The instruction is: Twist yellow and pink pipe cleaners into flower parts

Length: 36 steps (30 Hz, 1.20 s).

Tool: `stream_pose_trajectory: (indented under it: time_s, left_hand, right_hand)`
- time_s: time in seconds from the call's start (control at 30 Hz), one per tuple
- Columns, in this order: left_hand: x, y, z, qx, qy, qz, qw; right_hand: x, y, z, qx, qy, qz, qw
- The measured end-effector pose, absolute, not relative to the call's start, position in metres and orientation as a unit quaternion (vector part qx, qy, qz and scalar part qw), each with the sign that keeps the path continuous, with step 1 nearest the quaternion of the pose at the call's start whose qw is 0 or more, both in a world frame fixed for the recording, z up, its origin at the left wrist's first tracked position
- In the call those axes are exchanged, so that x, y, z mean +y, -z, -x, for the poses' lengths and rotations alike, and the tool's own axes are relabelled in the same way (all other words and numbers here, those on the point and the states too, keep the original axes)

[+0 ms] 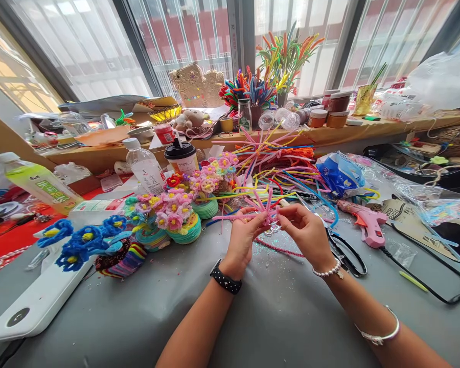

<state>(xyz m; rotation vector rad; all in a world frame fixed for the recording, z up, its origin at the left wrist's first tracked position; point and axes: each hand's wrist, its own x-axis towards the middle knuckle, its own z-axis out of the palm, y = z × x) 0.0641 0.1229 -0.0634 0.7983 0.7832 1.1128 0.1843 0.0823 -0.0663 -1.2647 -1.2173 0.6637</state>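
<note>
Pink pipe cleaners (267, 203), crossed and bunched like a star, are pinched between the fingertips of my left hand (246, 232), which wears a dotted black watch band. One pink stem sticks out to the left past that hand. My right hand (304, 232), with a beaded bracelet, pinches the right side of the same bunch. Just beneath lies a red tinsel pipe cleaner (279, 248) on the grey table. Black-handled scissors (348, 253) rest to the right of my right hand, their blades partly hidden.
Pipe-cleaner flower pots (186, 229) and a blue flower pot (120, 258) stand left. Loose pipe cleaners (283, 161) are heaped behind my hands. A pink glue gun (366, 220) with its cord lies right, near a blue packet (341, 174). A white device (34, 306) sits front left.
</note>
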Motion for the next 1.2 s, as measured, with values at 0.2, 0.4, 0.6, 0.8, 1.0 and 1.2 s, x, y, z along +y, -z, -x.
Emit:
stream_pose_trajectory:
  time_s: [0.2, 0.4, 0.6, 0.8, 1.0, 1.2]
  left_hand:
    - [0.122, 0.0611, -0.0651, 0.356, -0.505, -0.368, 0.695]
    - [0.1222, 0.0612, -0.0652, 0.354, -0.496, -0.383, 0.694]
    - [0.1219, 0.0616, -0.065, 0.347, -0.493, -0.383, 0.699]
    - [0.1219, 0.0606, -0.0652, 0.35, -0.495, -0.387, 0.695]
    - [0.1219, 0.0626, -0.0656, 0.351, -0.496, -0.406, 0.682]
    - [0.1212, 0.0629, -0.0658, 0.359, -0.509, -0.415, 0.663]
  right_hand:
    - [0.0811, 0.0656, -0.1824, -0.562, -0.258, 0.538, 0.573]
    - [0.0788, 0.062, -0.1797, -0.587, -0.231, 0.556, 0.54]
    - [0.0779, 0.0621, -0.1794, -0.607, -0.2, 0.553, 0.535]
    - [0.0788, 0.0635, -0.1788, -0.622, -0.15, 0.556, 0.531]
    - [0.0777, 0.0651, -0.1795, -0.684, -0.032, 0.542, 0.488]
    - [0.0786, 0.0674, -0.1811, -0.721, 0.029, 0.531, 0.444]
